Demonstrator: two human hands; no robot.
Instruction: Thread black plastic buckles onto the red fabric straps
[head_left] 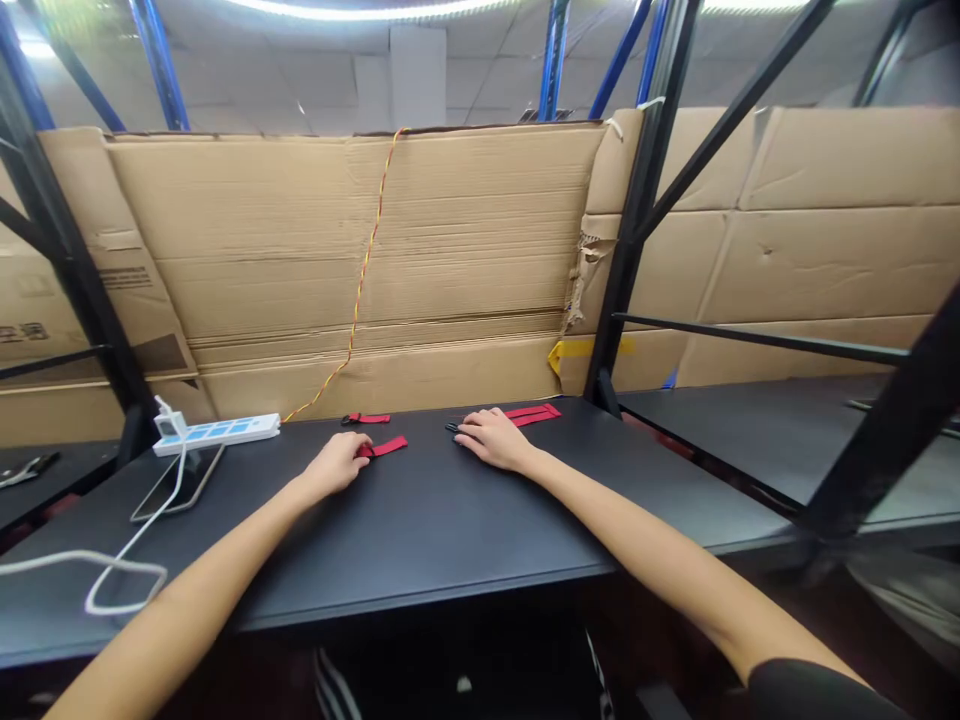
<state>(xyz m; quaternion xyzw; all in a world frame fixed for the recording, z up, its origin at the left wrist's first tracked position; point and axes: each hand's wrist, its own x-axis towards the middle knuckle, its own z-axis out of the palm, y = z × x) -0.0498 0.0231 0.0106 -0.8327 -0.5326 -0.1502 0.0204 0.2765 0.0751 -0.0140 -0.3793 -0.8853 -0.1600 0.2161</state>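
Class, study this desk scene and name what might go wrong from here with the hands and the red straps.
The white cable loops across the black desk beside the left forearm, so an arm movement might snag it and drag the phone or power strip. The far red strap, beside the right hand, lies near the desk's back edge, so a nudge might push it off behind.

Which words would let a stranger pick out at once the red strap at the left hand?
On the black desk, below the cardboard wall, find the left hand. The short red strap lies flat with its end at those fingers; another red strap sits behind it, and a third lies by the right hand.
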